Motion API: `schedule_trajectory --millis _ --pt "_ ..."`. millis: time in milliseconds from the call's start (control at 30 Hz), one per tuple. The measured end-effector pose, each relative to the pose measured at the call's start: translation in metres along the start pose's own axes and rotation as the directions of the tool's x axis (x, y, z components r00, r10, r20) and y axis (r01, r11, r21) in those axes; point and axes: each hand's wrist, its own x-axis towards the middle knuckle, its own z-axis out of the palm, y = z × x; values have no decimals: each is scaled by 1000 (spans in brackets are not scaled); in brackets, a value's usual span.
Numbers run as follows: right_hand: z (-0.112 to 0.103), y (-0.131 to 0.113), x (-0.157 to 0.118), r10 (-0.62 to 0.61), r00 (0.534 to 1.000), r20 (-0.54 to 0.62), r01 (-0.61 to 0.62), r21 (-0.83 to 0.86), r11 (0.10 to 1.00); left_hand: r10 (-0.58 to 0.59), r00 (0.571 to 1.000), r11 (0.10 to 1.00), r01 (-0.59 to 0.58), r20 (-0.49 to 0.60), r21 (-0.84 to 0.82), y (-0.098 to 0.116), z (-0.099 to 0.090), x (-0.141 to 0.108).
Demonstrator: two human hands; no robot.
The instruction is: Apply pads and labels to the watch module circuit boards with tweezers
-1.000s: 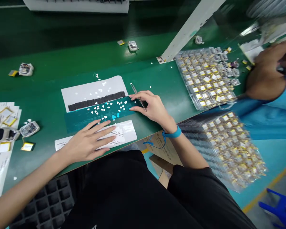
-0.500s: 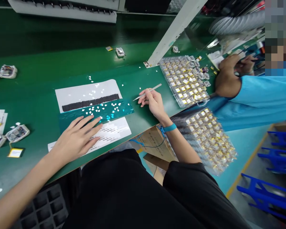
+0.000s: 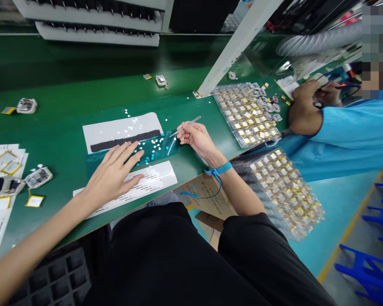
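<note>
Both hands shifted: right hand (image 3: pixel 196 138) pinching tweezers (image 3: pixel 185 126) lower, left hand (image 3: pixel 113 176) spread flat.

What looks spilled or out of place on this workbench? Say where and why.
Small white bits lie scattered loose over the white sheet, the teal strip and the green bench, not in rows like the tray parts.

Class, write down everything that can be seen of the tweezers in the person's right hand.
The tweezers are slim, straight and silvery, and look like metal. The right hand pinches them about midway, between thumb and fingers. They lie at a slant: the blunt rear end rises up and right of the hand, and the pointed tip aims down and left, toward the right end of the shiny teal strip on the green table. Whether the tip touches the strip is unclear.
</note>
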Motion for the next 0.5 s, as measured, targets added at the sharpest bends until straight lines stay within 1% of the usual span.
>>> schedule_trajectory --millis 67,133,233,300,367,433,500 --pt "1 -6 1 32 999 -9 -32 33 999 6 999 1000 -7 44 18 2 2 22" --pt "1 -12 1 60 998 -17 -59 58 997 2 998 1000 -2 66 -5 4 6 46" --pt "0 -17 1 86 996 -16 -84 79 993 -57 996 998 59 74 -27 7 12 72" --pt "0 -21 2 94 996 -8 -93 88 992 -82 994 997 82 74 -4 9 12 80" --pt "0 -26 5 91 996 -3 -90 101 991 -91 994 995 89 65 39 11 7 83" --pt "0 -35 15 70 998 4 -70 120 990 -103 993 992 99 50 80 11 -4 84" --pt "0 -46 32 8 1000 22 -11 129 992 -127 991 989 123 41 87 10 -18 87"
